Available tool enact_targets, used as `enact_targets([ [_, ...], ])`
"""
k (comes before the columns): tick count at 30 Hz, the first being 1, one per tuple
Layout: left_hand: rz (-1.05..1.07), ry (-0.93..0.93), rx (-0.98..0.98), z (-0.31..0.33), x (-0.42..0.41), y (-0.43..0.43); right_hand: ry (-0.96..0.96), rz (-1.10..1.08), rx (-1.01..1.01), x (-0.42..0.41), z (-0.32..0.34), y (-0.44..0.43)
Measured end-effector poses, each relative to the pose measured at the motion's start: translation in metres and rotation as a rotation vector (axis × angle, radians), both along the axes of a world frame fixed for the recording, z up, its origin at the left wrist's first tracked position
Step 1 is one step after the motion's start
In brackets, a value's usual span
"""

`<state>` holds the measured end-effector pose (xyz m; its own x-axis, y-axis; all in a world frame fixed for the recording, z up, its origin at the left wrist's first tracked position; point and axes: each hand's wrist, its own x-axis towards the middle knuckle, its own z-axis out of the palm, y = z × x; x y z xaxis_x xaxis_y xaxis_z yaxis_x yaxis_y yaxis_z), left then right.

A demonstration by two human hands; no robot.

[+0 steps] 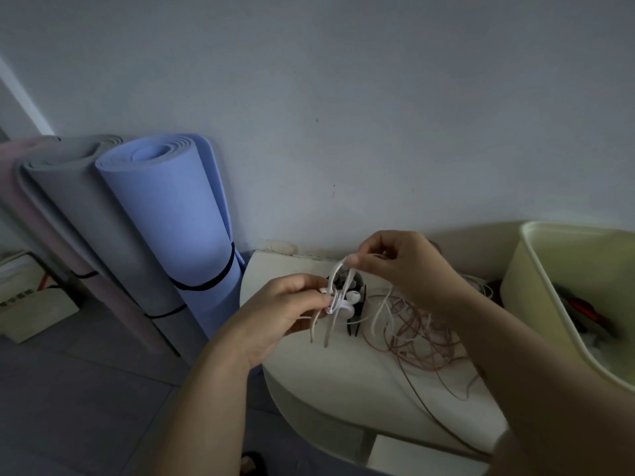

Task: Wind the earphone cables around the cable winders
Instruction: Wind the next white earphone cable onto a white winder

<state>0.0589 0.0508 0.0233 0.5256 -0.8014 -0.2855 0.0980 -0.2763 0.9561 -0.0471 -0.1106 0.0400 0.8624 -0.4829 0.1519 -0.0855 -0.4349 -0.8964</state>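
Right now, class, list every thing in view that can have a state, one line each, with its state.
left hand: grips the gathered part of the white earphone cable
right hand: pinches a raised loop of it
white earphone cable: partly gathered, ends dangling
brown cable: loose tangle on the table
blue mat: rolled, strapped, upright
grey mat: rolled, strapped
bin: open-topped

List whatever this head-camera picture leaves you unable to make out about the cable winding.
- Cable winder: head view, none can be made out; the left hand and the white earphone cable cover where it might sit.
- Black object: head view, mostly behind the cable; too dark to identify.
- Yellow bin: head view, cut off by the right edge; contents dim and blurred.
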Motion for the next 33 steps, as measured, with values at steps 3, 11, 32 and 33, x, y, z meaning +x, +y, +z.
enact_targets([
  [3, -0.050, 0.022, -0.027, 0.000, 0.003, 0.003, 0.024, 0.083, 0.181, -0.002, 0.002, -0.002],
  [11, -0.198, 0.335, -0.343, -0.001, 0.005, 0.001, 0.063, 0.343, 0.640, 0.009, -0.021, -0.002],
  [32, 0.349, -0.262, 0.054, -0.008, 0.004, -0.008, 0.034, -0.007, -0.490, 0.007, -0.003, 0.016],
  [33, 0.297, -0.264, 0.081, -0.008, 0.003, -0.007, 0.020, -0.028, -0.481, 0.005, -0.001, 0.013],
])
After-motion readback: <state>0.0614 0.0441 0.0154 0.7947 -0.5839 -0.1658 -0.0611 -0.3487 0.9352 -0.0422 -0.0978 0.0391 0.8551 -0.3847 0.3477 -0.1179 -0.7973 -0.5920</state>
